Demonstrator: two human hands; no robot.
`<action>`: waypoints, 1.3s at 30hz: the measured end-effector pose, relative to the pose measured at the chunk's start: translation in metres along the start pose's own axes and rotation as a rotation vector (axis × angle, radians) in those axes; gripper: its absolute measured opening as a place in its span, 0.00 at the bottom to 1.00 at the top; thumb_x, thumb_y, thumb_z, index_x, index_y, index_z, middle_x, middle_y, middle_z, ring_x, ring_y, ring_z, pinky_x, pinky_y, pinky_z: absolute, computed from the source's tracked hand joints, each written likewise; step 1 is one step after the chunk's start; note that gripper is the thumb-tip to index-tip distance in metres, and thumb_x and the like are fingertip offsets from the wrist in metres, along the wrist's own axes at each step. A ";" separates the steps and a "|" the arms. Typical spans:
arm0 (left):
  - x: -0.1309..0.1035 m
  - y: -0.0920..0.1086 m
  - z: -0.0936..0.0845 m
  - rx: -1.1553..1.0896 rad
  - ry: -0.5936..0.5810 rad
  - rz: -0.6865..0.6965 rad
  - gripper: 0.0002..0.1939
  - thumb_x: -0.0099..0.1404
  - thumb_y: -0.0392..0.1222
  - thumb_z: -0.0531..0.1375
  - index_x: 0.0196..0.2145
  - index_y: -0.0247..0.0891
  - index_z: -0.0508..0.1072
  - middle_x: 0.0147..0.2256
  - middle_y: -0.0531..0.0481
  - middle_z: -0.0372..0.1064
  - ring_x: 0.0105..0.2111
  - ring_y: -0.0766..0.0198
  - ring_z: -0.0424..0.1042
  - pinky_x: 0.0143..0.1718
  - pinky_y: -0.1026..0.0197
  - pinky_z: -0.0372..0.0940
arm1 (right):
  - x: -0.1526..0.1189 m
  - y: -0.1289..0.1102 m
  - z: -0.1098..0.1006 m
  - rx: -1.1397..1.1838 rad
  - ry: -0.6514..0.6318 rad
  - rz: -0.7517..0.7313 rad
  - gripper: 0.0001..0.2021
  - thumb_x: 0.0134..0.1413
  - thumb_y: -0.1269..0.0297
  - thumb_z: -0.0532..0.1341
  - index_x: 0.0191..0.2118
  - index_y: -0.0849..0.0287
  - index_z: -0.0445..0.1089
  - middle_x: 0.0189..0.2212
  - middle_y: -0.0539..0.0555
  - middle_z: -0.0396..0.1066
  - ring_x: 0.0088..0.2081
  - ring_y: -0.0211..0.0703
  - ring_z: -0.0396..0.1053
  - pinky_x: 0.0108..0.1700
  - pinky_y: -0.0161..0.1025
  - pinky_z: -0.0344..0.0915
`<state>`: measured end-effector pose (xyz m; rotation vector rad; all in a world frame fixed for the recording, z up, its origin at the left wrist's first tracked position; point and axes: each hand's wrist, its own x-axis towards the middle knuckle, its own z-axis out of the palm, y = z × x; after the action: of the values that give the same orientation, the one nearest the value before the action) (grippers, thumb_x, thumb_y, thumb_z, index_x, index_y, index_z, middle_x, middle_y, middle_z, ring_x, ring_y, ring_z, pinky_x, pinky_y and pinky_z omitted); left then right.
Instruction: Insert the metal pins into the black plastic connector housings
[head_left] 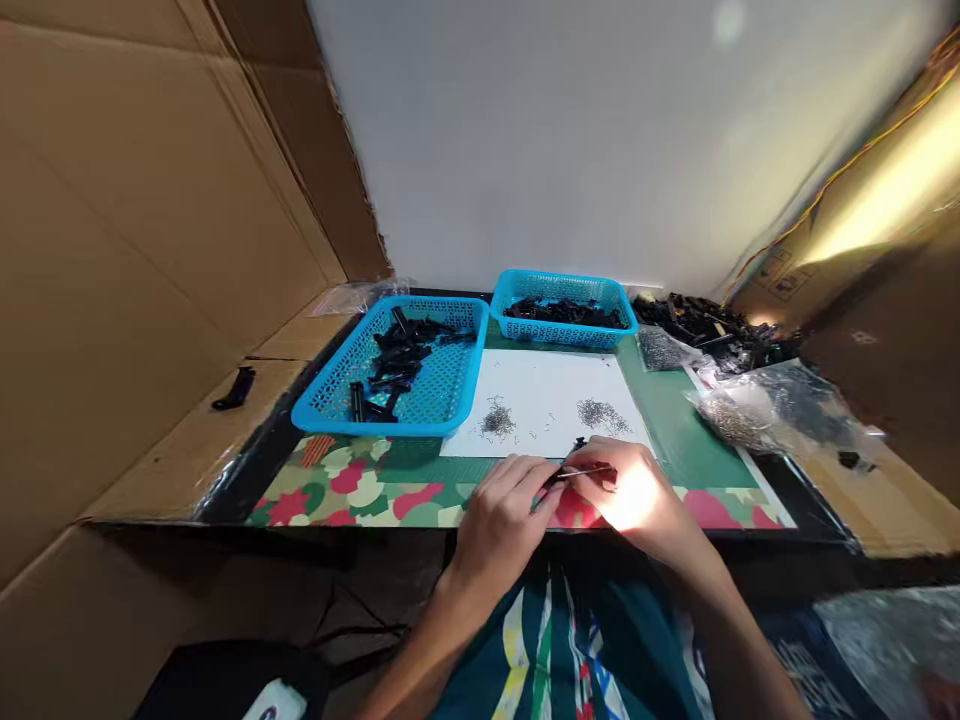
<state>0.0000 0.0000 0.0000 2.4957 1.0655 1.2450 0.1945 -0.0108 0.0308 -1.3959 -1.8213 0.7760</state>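
Observation:
Over the front edge of the table, my left hand is closed on a small black plastic part, mostly hidden by the fingers. My right hand meets it from the right, its fingers pinched on a thin metal tool whose shaft points at the black part. Whether the tool is a screwdriver or tweezers I cannot tell. Just beyond the right fingers lies another small black piece. Two heaps of tiny metal pieces, a left heap and a right heap, rest on a white sheet.
A blue basket of black parts stands left, a second blue basket behind. At right are a black parts pile and a clear bag of small metal pieces. Cardboard walls flank the table. One black part lies far left.

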 end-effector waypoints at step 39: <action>0.008 0.001 -0.004 -0.038 0.005 0.006 0.09 0.74 0.31 0.60 0.48 0.38 0.76 0.41 0.46 0.80 0.41 0.55 0.78 0.43 0.54 0.73 | -0.002 0.004 0.026 0.309 0.223 0.122 0.05 0.52 0.66 0.66 0.27 0.59 0.75 0.22 0.48 0.69 0.25 0.37 0.62 0.26 0.34 0.58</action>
<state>0.0010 0.0037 0.0077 2.4707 1.0264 1.2615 0.1752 -0.0133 0.0123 -1.3385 -1.3914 0.8844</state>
